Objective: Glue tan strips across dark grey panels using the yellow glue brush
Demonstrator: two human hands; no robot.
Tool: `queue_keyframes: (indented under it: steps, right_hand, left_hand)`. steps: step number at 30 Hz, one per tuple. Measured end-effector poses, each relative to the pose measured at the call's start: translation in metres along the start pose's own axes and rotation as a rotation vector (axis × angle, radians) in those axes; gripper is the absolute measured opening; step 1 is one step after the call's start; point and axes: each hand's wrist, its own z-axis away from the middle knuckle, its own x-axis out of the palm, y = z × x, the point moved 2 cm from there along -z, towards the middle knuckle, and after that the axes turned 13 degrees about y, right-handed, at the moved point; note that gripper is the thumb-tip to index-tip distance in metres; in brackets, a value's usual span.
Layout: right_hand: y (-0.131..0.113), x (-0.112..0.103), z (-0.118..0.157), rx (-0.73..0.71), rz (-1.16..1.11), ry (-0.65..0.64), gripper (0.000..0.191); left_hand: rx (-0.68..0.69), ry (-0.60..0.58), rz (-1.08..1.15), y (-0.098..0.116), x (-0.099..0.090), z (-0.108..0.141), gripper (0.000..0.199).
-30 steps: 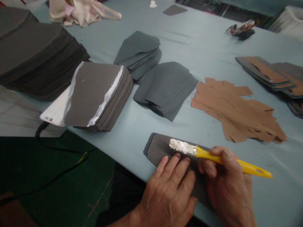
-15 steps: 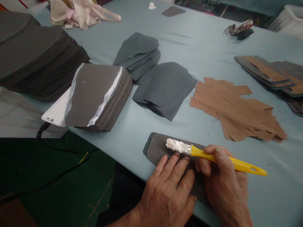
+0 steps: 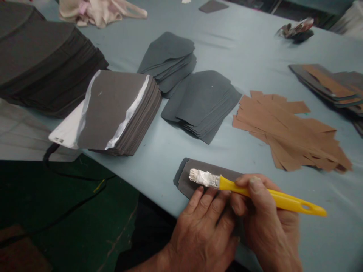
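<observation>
My right hand [image 3: 268, 215] is closed round the yellow handle of a paintbrush [image 3: 235, 186], whose bristles and ferrule are caked in white. The brush lies over a dark grey sheet piece [image 3: 187, 177] at the table's near edge. On that piece my left hand [image 3: 204, 224] rests flat with its fingers stretched out, hiding part of it. Left of the hands stands a stack of dark brown sheets [image 3: 113, 109]; its top sheet bears white smeared strips along two edges.
Two fanned piles of grey pieces [image 3: 198, 102] lie mid-table, with loose brown strips [image 3: 289, 128] to their right. A tall dark stack [image 3: 45, 64] fills the left side. Layered grey and brown pieces [image 3: 329, 83] sit at right. A crumpled cloth [image 3: 99, 13] lies behind.
The brush head has shifted left and slightly down over the grey piece, and my right hand has come closer to my left fingers. The view has moved slightly.
</observation>
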Motion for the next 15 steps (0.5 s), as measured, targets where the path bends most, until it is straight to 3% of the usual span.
queue_keyframes:
  steps: [7, 15]
  right_hand:
    - [0.0012, 0.0001, -0.0029, -0.022, 0.056, -0.103, 0.037]
    - [0.0016, 0.0052, -0.0016, -0.021, 0.082, -0.077, 0.038]
  left_hand:
    - [-0.013, 0.015, 0.035, 0.0004, -0.0002, -0.0019, 0.037]
    - [-0.005, 0.024, 0.04, -0.0007, -0.0016, -0.0047, 0.039]
